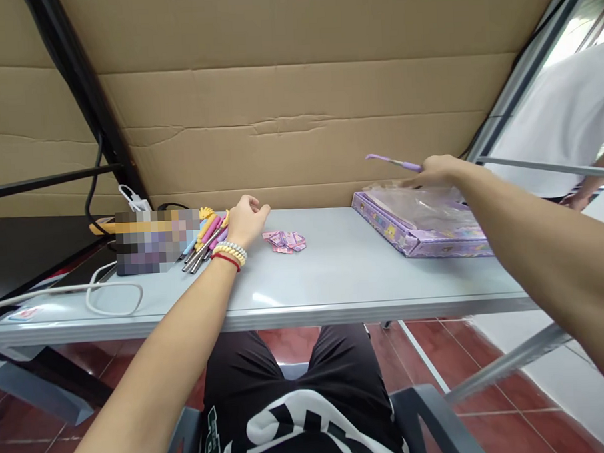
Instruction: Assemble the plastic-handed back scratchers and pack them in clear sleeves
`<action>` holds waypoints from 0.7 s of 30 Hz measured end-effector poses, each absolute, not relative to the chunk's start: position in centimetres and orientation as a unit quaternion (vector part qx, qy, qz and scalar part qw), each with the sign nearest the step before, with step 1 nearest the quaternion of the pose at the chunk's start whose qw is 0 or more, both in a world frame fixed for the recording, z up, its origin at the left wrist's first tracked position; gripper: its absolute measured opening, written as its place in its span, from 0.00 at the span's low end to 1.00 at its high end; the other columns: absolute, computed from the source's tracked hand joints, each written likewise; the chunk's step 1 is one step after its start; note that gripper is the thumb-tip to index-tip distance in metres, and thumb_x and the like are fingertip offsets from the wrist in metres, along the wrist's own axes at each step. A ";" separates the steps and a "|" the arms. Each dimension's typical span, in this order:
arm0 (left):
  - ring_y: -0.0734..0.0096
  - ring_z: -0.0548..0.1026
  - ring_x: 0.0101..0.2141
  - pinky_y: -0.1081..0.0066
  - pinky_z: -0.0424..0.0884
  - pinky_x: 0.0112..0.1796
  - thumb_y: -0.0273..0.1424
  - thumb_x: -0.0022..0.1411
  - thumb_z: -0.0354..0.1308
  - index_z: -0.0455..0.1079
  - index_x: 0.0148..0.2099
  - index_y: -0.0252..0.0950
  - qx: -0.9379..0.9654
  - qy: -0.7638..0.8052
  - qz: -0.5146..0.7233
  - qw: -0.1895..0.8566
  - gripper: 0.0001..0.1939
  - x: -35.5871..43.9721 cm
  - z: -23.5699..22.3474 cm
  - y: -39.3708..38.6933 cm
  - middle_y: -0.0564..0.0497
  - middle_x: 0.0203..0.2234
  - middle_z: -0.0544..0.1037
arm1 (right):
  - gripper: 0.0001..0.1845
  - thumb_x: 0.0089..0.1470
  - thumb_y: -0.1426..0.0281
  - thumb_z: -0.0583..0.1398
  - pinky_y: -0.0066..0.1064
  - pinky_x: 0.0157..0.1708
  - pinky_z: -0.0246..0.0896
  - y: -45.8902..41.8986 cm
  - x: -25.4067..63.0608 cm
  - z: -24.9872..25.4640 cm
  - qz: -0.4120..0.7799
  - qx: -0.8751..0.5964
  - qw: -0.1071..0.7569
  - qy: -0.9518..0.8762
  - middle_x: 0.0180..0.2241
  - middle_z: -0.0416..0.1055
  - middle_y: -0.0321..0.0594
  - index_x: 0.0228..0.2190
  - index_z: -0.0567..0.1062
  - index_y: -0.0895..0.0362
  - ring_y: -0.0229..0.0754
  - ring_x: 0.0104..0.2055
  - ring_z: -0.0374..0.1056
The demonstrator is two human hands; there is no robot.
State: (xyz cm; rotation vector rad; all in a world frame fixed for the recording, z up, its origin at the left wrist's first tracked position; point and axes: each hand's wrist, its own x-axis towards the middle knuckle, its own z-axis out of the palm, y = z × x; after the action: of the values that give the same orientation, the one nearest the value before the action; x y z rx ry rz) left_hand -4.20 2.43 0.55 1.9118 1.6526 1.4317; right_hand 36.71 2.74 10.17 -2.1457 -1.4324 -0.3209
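Note:
My left hand (249,219), wearing beaded bracelets and a red cord, is over the table beside a bunch of pens (210,237) in yellow, pink, purple and blue. Its fingers are loosely bent and nothing shows in them. Just right of it lies a small pile of pink and purple printed cards (284,240). On the right, my right hand (437,170) is closed on a slim purple pen-like stick (399,163) with a bent tip, pointing left. This hand is above a purple printed box (412,238) with clear plastic film (421,204) on top.
White cable (115,311) loops across the left of the table (329,279), near a blurred-out patch. Cardboard (298,140) walls the back. Metal bars frame both sides. At the far right is another person in a white top (552,115).

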 end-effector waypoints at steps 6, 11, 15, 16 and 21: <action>0.65 0.74 0.36 0.69 0.65 0.39 0.39 0.59 0.54 0.68 0.36 0.37 0.701 0.534 0.463 0.097 0.11 -3.9 0.5 1.9 0.47 0.34 0.79 | 0.22 0.61 0.60 0.51 0.33 0.32 0.48 0.3 27.3 10.8 -0.070 -0.707 0.320 -0.627 0.31 0.71 0.50 0.23 0.69 0.63 0.37 0.33 0.63; 0.71 0.71 0.29 0.70 0.65 0.34 0.45 0.65 0.44 0.70 0.35 0.36 0.753 0.456 0.446 0.159 0.21 -3.9 0.3 1.4 0.48 0.32 0.77 | 0.23 0.60 0.60 0.52 0.29 0.27 0.45 0.0 17.0 6.8 0.044 -0.567 0.413 -0.711 0.18 0.57 0.33 0.17 0.64 0.58 0.33 0.23 0.53; 0.76 0.69 0.24 0.73 0.63 0.25 0.48 0.65 0.42 0.70 0.40 0.36 0.736 0.399 0.474 0.272 0.24 -3.9 0.3 1.7 0.48 0.34 0.75 | 0.23 0.56 0.56 0.52 0.28 0.25 0.46 0.2 12.4 2.4 0.148 -0.486 0.439 -0.741 0.17 0.58 0.33 0.18 0.66 0.58 0.34 0.22 0.54; 0.76 0.68 0.23 0.74 0.62 0.24 0.48 0.64 0.43 0.70 0.39 0.35 0.737 0.387 0.472 0.290 0.23 -3.9 0.3 1.8 0.49 0.32 0.74 | 0.24 0.55 0.54 0.53 0.28 0.25 0.47 0.1 11.8 1.5 0.175 -0.473 0.436 -0.745 0.17 0.58 0.33 0.18 0.66 0.58 0.34 0.22 0.54; 0.77 0.64 0.20 0.74 0.60 0.22 0.46 0.57 0.56 0.66 0.27 0.35 0.749 0.363 0.432 0.349 0.19 -3.2 0.5 1.4 0.54 0.18 0.66 | 0.23 0.50 0.50 0.56 0.27 0.22 0.47 -1.3 11.3 -0.6 0.274 -0.418 0.384 -0.777 0.16 0.62 0.34 0.20 0.69 0.58 0.33 0.19 0.55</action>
State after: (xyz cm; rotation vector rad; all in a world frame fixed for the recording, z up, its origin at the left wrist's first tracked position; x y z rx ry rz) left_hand -3.24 1.42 0.49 1.9401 0.9398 1.1199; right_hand 11.34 -1.27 -0.62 -1.0644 -1.9794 0.6988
